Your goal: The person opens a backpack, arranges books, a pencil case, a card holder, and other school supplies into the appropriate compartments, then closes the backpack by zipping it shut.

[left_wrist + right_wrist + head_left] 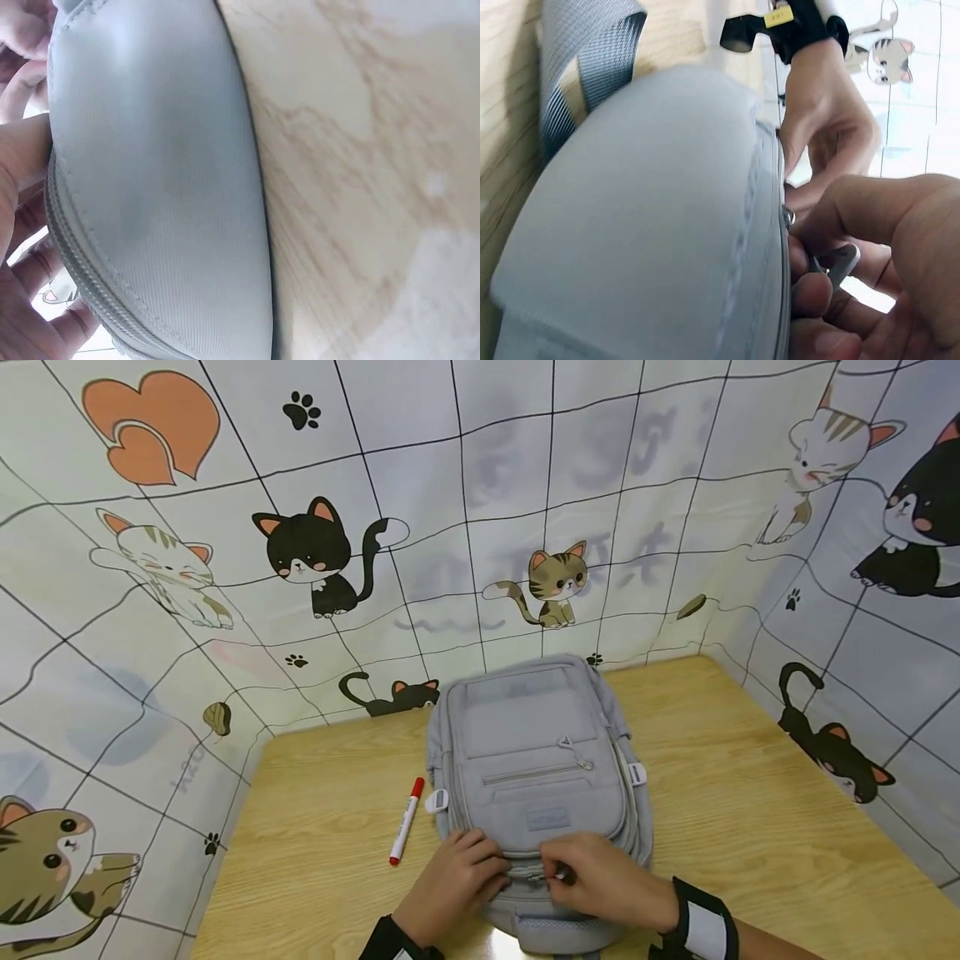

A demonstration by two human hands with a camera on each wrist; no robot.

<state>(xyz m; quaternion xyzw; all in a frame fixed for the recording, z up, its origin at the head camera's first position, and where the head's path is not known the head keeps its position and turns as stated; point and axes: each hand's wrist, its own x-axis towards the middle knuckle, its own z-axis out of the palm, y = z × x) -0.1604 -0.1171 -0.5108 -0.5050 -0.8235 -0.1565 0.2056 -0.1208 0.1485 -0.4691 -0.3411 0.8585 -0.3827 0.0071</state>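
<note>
Grey backpack [536, 777] flat on table [750, 793], both hands at near zip; red marker [406, 821] to its left.

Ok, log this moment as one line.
left hand: holds backpack edge | right hand: pinches zipper pull | marker: on table
</note>
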